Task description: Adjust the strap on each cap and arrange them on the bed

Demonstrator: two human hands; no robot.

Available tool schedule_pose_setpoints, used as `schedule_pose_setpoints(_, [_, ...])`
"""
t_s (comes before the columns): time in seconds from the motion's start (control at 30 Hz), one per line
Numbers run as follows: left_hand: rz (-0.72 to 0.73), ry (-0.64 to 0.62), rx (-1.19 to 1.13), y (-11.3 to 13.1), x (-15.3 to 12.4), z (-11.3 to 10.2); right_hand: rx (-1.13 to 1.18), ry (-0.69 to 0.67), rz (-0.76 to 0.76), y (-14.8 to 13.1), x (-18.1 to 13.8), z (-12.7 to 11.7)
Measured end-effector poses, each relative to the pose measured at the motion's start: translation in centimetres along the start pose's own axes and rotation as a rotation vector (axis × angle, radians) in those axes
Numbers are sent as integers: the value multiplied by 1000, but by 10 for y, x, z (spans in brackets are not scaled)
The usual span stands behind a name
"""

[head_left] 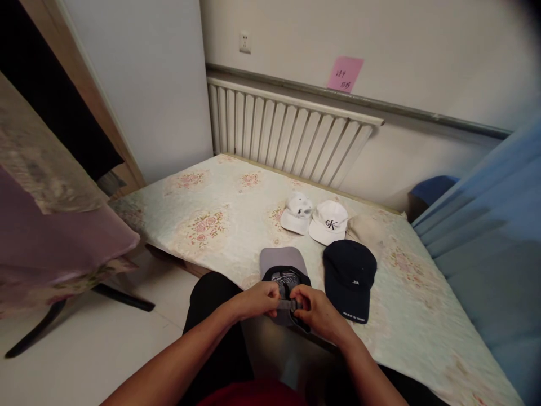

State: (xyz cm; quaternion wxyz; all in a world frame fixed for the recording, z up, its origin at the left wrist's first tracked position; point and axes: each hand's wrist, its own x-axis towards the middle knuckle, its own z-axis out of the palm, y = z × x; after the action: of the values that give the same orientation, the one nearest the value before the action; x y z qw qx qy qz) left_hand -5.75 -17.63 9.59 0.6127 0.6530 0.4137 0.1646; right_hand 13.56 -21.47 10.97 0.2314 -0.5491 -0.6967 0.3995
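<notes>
A grey baseball cap (282, 258) lies with its inside facing up and its brim pointing away from me, at the near edge of the bed. My left hand (265, 299) pinches one end of its grey back strap (285, 304). On the strap's other side, near the buckle, my right hand (307, 306) is closed on it too. A dark navy cap (350, 276) rests just right of my right hand, brim towards me. Farther back sit a white cap with a small dark emblem (297, 212) and a white cap with black letters (328, 221), side by side.
A beige cloth-like item (366, 230) lies beside the white caps on the flowered bedcover (236, 225). Behind the bed stands a white radiator (291, 127). A blue curtain (486, 237) hangs at right; draped clothes (51, 214) are at left above dark chair legs (122, 298).
</notes>
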Motion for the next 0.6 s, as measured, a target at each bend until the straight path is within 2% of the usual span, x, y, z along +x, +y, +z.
schedule_pose_setpoints(0.13, [5, 3, 74, -3, 0, -3, -17, 27, -8, -2, 1, -5])
schedule_pose_setpoints(0.37, [51, -80, 3, -13, 6, -11, 371, -81, 92, 16, 8, -8])
schedule_pose_setpoints(0.6, [23, -118, 70, -23, 12, -16, 387, -75, 120, 33, 9, -7])
